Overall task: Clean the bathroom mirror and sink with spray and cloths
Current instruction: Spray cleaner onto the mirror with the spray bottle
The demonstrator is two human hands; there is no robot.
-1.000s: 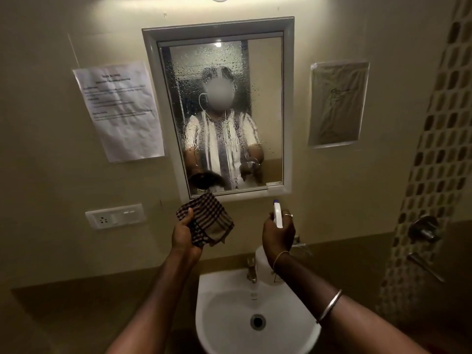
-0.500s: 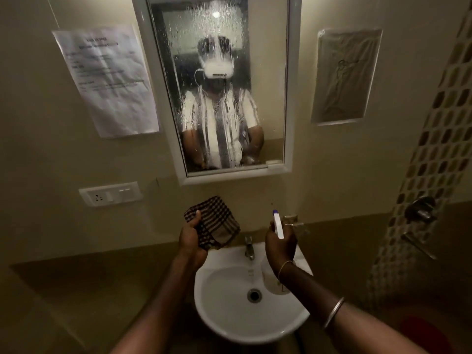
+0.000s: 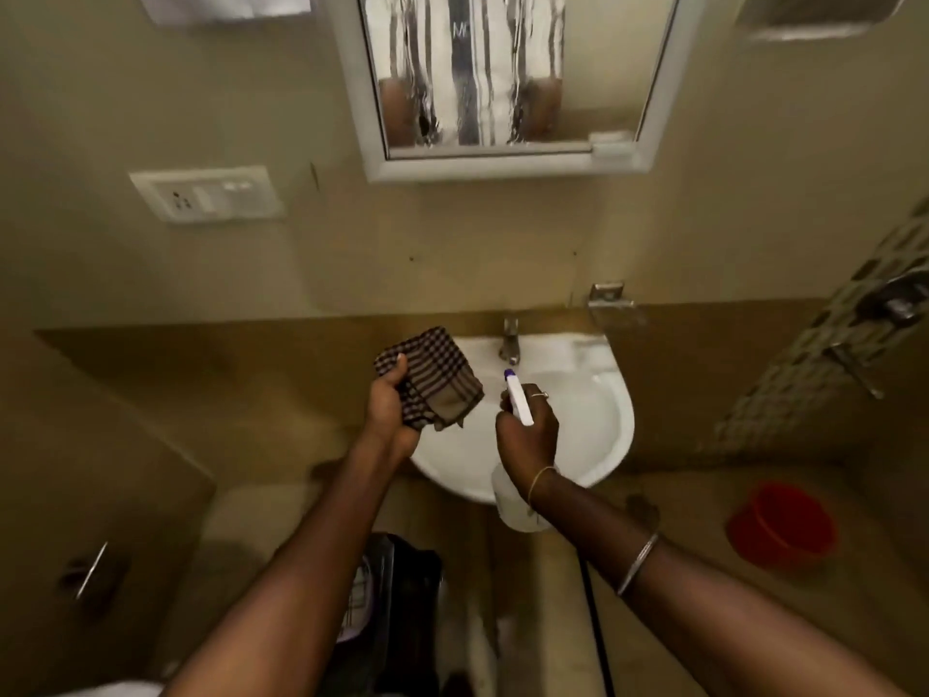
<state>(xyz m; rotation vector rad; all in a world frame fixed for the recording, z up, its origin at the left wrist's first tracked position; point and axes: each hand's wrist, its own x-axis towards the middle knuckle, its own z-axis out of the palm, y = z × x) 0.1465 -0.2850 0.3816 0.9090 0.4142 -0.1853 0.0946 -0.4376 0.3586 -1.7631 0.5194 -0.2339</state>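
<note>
Hanging on the wall at the top of the view, the mirror [image 3: 502, 67] is wet, with liquid running in long vertical streaks down the glass; only its lower part shows. Below it the white sink [image 3: 611, 410] juts from the wall, with the tap [image 3: 508, 342] at its back rim.

Both hands are over the sink. The left hand [image 3: 389, 410] is above the left rim, its fingers and thumb curled round a folded checked cloth [image 3: 437, 379], with the thumb lying on the upper face. The right hand [image 3: 528, 440] is just beside it over the middle of the bowl. Its fingers are wrapped round the neck of the spray bottle [image 3: 518, 402], whose blue-tipped nozzle points away towards the tap. Whether a finger presses the trigger cannot be told. The pale body of the bottle hangs below the wrist, in front of the sink's near rim.

By the look of it the mirror has had its spray and is not yet wiped, and the step in hand is spraying the sink. The next move would call for tipping the nozzle down into the bowl and squeezing. The cloth would then go up to the glass, pressed flat, to catch the runs before they reach the frame.
</note>
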